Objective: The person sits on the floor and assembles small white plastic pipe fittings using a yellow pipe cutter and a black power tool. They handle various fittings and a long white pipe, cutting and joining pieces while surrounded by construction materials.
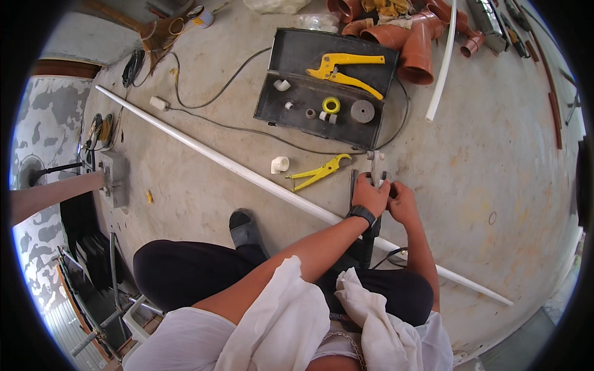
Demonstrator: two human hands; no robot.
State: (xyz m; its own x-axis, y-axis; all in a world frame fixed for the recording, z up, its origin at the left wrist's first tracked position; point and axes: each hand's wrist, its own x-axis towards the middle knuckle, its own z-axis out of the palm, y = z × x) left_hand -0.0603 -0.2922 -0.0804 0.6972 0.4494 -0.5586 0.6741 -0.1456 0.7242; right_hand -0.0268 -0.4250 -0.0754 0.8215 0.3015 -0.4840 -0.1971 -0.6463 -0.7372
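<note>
Between my knees stands a pipe welding iron with a black handle [367, 246] and a flat metal head [375, 162] carrying a small grey die. My left hand [371, 196], with a black watch at its wrist, is closed around the iron just below the head. My right hand [403, 203] is closed against its right side; what its fingertips grip is hidden. A long white pipe [223, 162] lies slantwise on the floor, passing under my arms. Left of the iron are yellow-green pipe cutters [319, 172] and a white elbow fitting [280, 164].
Beyond my hands lies an open black case [291, 122] holding yellow pipe cutters [352, 59], yellow tape [331, 105] and small fittings. Orange drain pipes [417, 59] and another white pipe [443, 74] are at the far right. A grey cable [247, 130] crosses the floor.
</note>
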